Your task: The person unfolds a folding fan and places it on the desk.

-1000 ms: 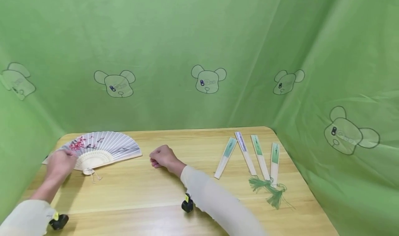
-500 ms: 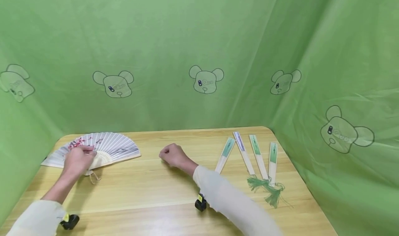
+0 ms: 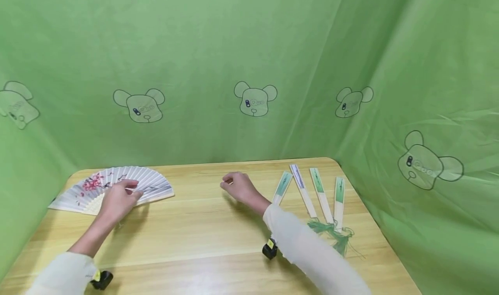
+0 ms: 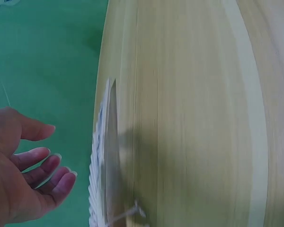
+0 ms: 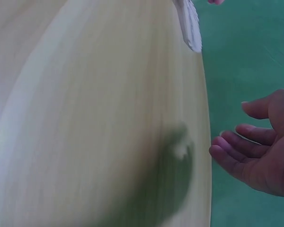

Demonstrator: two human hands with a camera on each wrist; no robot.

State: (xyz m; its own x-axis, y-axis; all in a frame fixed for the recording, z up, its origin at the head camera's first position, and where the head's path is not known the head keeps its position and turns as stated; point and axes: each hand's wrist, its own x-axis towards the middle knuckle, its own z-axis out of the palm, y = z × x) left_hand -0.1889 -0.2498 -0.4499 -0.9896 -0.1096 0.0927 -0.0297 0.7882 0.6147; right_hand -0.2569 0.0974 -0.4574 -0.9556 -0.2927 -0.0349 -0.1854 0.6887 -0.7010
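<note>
An unfolded white hand fan (image 3: 156, 186) with pink blossoms lies at the left of the table. Above it hovers my left hand (image 3: 118, 199), fingers loosely bent and holding nothing; it hides part of the ribs. In the left wrist view a gap separates that hand (image 4: 28, 170) from the fan (image 4: 104, 156). My right hand (image 3: 241, 189) is over the table's middle, loosely curled around nothing. Nearest to it lies a folded fan with a teal end (image 3: 283, 184), partly covered by the right sleeve. The right wrist view shows this hand (image 5: 255, 146) with fingers apart from the thumb.
Right of that lie more folded fans: one purple-ended (image 3: 300, 184), two green-ended (image 3: 319, 186). Green tassels (image 3: 325, 228) spread at their lower ends. A green curtain (image 3: 202, 134) with bear outlines stands behind and beside the wooden table (image 3: 187, 251).
My left hand has moved right across the opened fan, its fingers loosening. My right hand has moved right toward the folded fans and its fingers have loosened. The opened fan stays on the table.
</note>
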